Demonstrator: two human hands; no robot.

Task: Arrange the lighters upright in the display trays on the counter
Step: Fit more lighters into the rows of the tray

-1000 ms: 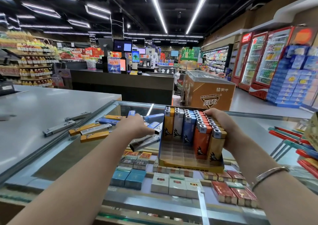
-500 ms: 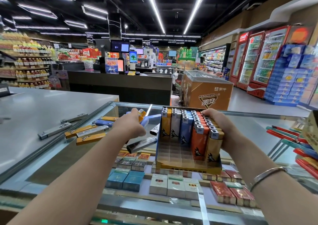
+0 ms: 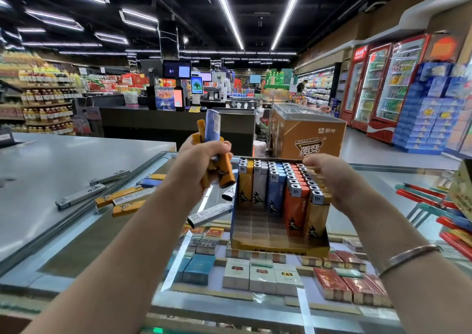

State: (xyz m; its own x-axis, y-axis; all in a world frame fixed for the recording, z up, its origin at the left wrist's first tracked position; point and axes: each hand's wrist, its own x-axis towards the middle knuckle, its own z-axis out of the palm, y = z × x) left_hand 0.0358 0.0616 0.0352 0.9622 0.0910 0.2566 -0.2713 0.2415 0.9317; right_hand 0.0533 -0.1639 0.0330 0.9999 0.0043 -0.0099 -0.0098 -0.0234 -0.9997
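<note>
A cardboard display tray (image 3: pixel 278 247) stands on the glass counter, its back and right side filled with upright lighters (image 3: pixel 275 188) in yellow, white, blue and orange; its front left cells are bare. My left hand (image 3: pixel 204 155) is raised left of the tray and grips a bunch of lighters (image 3: pixel 214 144), yellow and blue, pointing several ways. My right hand (image 3: pixel 329 178) rests with curled fingers on the tops of the rightmost upright lighters. Loose lighters (image 3: pixel 122 198) lie flat on the counter to the left, and a white one (image 3: pixel 209 213) lies beside the tray.
Cigarette packs (image 3: pixel 258 272) fill the case under the glass counter top (image 3: pixel 383 180). A grey counter (image 3: pixel 63 167) spreads to the left. Red and teal sticks (image 3: pixel 429 198) lie at the right edge. An orange freezer chest (image 3: pixel 306 134) stands beyond the counter.
My left hand has lifted off the counter with a bunch of lighters and now holds them up beside the tray. My right hand stays on the tray's right rows.
</note>
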